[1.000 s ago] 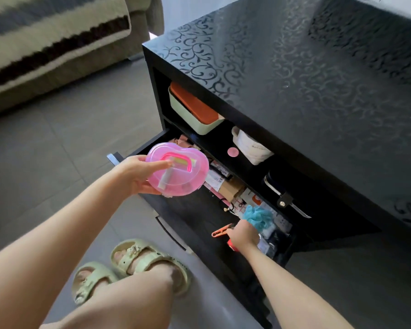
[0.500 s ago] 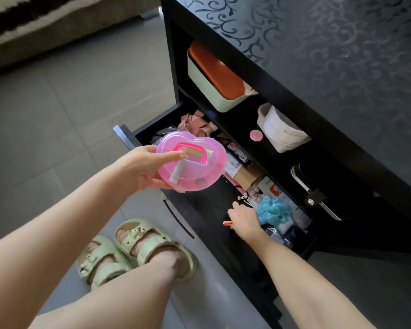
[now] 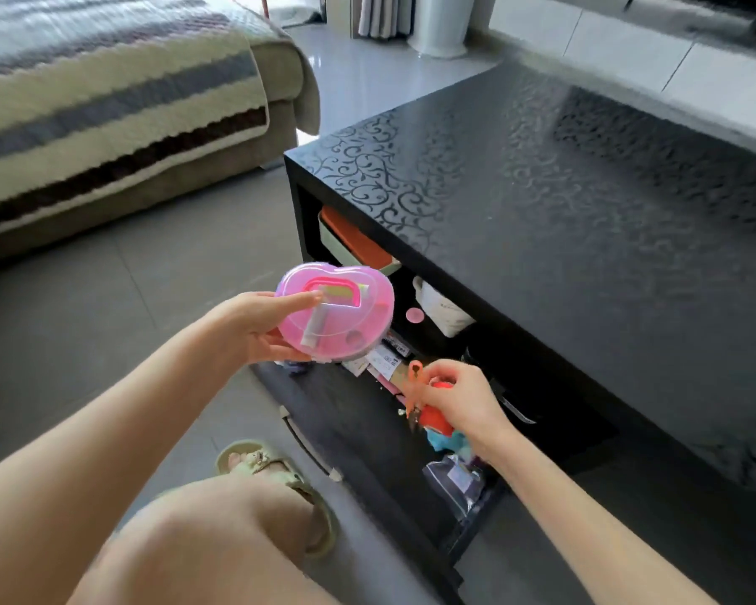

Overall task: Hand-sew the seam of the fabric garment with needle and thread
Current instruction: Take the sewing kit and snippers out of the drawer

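My left hand (image 3: 258,325) grips a pink heart-shaped plastic sewing box (image 3: 341,316) by its left edge, thumb on the clear lid, and holds it above the open drawer (image 3: 359,434). Just over the drawer's contents, my right hand (image 3: 459,397) holds small orange-handled scissors (image 3: 413,386) together with a red object (image 3: 437,419). No needle, thread or garment shows.
The drawer of the black patterned coffee table (image 3: 564,238) holds papers, a teal thing (image 3: 444,441) and plastic bags (image 3: 455,478). On the shelf above sit an orange-lidded box (image 3: 354,242) and a white bag (image 3: 444,310). A sofa (image 3: 119,124) stands to the left. My sandalled foot (image 3: 280,473) is on the grey floor.
My right hand has lifted out of the drawer with the orange scissors and the red object in it. My left hand still holds the pink box. The view has tilted up.
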Action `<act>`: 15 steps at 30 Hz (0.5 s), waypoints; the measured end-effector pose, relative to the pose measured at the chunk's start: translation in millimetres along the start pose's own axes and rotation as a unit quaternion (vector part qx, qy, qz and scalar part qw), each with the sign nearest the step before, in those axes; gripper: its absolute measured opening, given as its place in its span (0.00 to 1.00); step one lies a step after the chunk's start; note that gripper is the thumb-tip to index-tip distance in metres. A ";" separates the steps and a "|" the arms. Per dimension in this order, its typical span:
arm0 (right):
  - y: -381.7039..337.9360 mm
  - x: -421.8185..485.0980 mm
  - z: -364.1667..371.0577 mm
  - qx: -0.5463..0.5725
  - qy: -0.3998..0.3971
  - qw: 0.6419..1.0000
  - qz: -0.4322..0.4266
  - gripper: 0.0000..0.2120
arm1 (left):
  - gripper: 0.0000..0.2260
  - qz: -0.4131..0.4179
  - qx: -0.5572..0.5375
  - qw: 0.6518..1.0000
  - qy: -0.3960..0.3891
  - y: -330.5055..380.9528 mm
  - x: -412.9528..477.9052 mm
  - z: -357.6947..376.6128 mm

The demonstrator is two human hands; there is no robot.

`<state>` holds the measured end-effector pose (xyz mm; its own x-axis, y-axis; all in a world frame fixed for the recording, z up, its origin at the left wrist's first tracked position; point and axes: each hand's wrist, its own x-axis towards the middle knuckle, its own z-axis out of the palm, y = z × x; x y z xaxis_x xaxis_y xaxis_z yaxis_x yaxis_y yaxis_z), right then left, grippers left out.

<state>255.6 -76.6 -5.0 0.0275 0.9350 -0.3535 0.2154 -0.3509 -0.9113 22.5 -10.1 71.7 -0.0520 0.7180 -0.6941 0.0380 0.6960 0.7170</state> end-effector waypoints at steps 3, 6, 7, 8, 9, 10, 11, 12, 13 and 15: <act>-46.4 -29.1 -31.9 0.037 0.029 0.997 -0.058 0.08 | 0.18 0.026 0.014 0.999 -0.012 20.3 -29.6 14.5; -75.9 -45.7 -63.0 0.045 0.080 0.991 -0.098 0.07 | 0.15 0.053 0.031 0.998 -0.015 34.7 -54.6 34.8; -80.4 -45.9 -73.1 0.041 0.105 0.988 -0.101 0.08 | 0.14 0.061 0.035 0.997 -0.016 38.6 -61.6 41.8; -84.1 -45.1 -82.8 0.039 0.132 0.986 -0.099 0.08 | 0.13 0.066 0.036 0.997 -0.020 42.0 -67.8 48.6; -86.2 -42.6 -94.2 0.035 0.155 0.983 -0.094 0.09 | 0.13 0.070 0.035 0.997 -0.025 45.9 -74.1 56.0; -87.9 -40.6 -104.7 0.031 0.172 0.981 -0.083 0.10 | 0.13 0.073 0.033 0.996 -0.029 49.4 -78.5 62.7; -87.4 -36.8 -115.4 0.028 0.183 0.980 -0.072 0.10 | 0.14 0.077 0.029 0.996 -0.030 52.4 -82.3 68.6; -87.9 -34.1 -126.3 0.025 0.194 0.979 -0.062 0.11 | 0.15 0.081 0.026 0.996 -0.031 56.2 -85.3 75.0; -88.3 -32.1 -137.3 0.023 0.205 0.977 -0.055 0.11 | 0.15 0.084 0.023 0.996 -0.033 59.9 -88.1 81.7; -89.0 -31.1 -156.2 0.016 0.219 0.975 -0.043 0.11 | 0.16 0.085 0.015 0.996 -0.036 65.1 -91.4 94.6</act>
<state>388.0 -66.5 120.0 0.4265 0.8906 -0.1579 0.2041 -0.2649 -0.9424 124.0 -29.3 175.8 0.0289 0.8233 -0.5669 0.0691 0.5641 0.8228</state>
